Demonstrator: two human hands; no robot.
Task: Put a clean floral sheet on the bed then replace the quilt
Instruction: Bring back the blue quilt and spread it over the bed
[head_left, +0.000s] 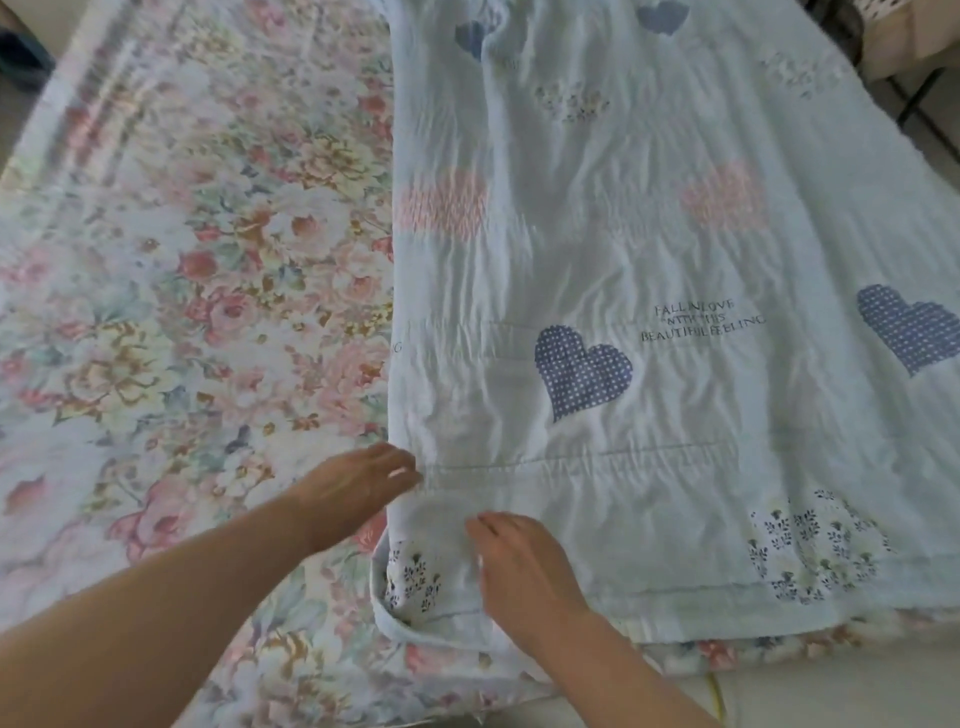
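A floral sheet (197, 270) with pink and yellow roses covers the bed and shows bare on the left half. A pale blue quilt (649, 234) printed with dotted blue hearts, pink hearts and lettering lies folded lengthwise over the right half. My left hand (358, 486) touches the quilt's folded left edge near the front, fingers extended. My right hand (519, 566) lies on the quilt's near left corner, fingers bent into the cloth; whether it pinches the fabric is unclear.
The bed's near edge runs along the bottom, with pale floor (831, 696) below it at the right. Dark furniture legs (914, 98) stand past the bed's far right side. A dark object (23, 49) sits at the far left corner.
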